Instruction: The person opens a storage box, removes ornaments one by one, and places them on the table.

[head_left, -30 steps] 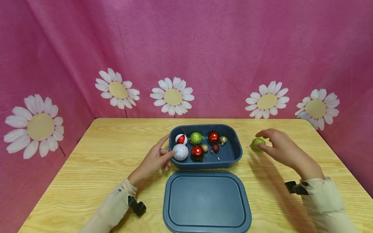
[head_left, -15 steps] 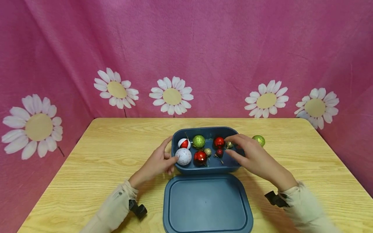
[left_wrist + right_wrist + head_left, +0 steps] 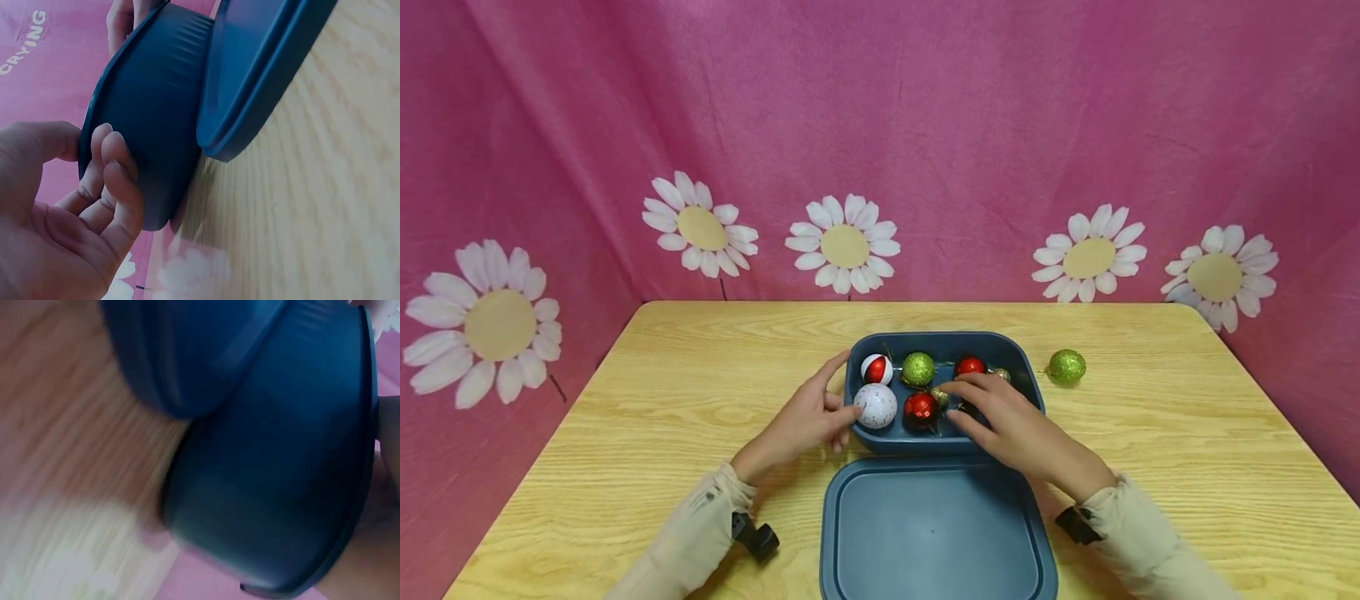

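The dark blue box (image 3: 940,446) holds several ornaments: a white speckled ball (image 3: 876,406), a red-and-white ball (image 3: 877,369), a green glitter ball (image 3: 918,368), red balls (image 3: 921,411) and small gold ones. My left hand (image 3: 805,421) grips the box's left end, thumb over the rim by the white ball; in the left wrist view the fingers (image 3: 115,187) lie against its outer wall. Over the box's right part hovers my right hand (image 3: 1018,429), fingers spread and dipping inside near a small gold ball (image 3: 939,396), partly hiding the small ornaments there. Whether it touches one, I cannot tell.
A flat dark blue lid (image 3: 932,529) lies on the wooden table (image 3: 685,367) just in front of the box. Another green glitter ball (image 3: 1066,367) rests on the table to the box's right. A pink flowered cloth hangs behind.
My right hand has left the green ball on the table and moved left over the box. The box has shifted slightly right and nearer, with my left hand still at its end.
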`<state>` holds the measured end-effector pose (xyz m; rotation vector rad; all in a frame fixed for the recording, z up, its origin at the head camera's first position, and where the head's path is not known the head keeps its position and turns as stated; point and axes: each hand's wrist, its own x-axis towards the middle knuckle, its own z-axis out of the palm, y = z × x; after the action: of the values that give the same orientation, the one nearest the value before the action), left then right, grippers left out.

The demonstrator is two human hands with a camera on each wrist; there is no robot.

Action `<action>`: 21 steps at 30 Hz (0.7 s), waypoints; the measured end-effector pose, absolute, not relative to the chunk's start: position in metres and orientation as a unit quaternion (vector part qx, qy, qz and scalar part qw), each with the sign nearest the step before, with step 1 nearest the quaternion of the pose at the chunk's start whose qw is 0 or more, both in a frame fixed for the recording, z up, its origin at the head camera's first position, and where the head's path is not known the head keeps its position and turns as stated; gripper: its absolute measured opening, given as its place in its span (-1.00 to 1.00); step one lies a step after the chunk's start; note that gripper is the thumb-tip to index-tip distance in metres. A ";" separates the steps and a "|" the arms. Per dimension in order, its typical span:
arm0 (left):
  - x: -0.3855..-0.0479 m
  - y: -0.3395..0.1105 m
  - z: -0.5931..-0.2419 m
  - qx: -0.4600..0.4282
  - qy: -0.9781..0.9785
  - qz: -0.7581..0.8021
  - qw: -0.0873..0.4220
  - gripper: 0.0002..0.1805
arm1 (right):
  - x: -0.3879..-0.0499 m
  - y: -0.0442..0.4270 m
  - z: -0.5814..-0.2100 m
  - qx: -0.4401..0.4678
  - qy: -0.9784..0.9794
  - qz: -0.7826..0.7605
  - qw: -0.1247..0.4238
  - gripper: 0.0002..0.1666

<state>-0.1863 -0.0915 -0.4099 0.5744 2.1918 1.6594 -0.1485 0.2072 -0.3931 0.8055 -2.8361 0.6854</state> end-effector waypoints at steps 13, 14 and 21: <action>-0.189 -0.086 -0.411 0.199 0.779 0.574 0.158 -0.09 | -0.157 0.225 -0.385 0.257 -0.930 0.260 -0.041 -0.75; -0.189 -0.086 -0.412 0.197 0.779 0.574 0.159 -0.08 | -0.158 0.225 -0.386 0.262 -0.926 0.266 -0.051 -0.74; -0.185 -0.087 -0.418 0.182 0.765 0.581 0.209 -0.23 | -0.162 0.232 -0.388 0.319 -0.890 0.303 -0.119 -0.81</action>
<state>-0.1852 -0.0868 -0.4182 0.5058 2.1293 1.6162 -0.1623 0.2322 -0.3877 1.0858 -3.0301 1.0331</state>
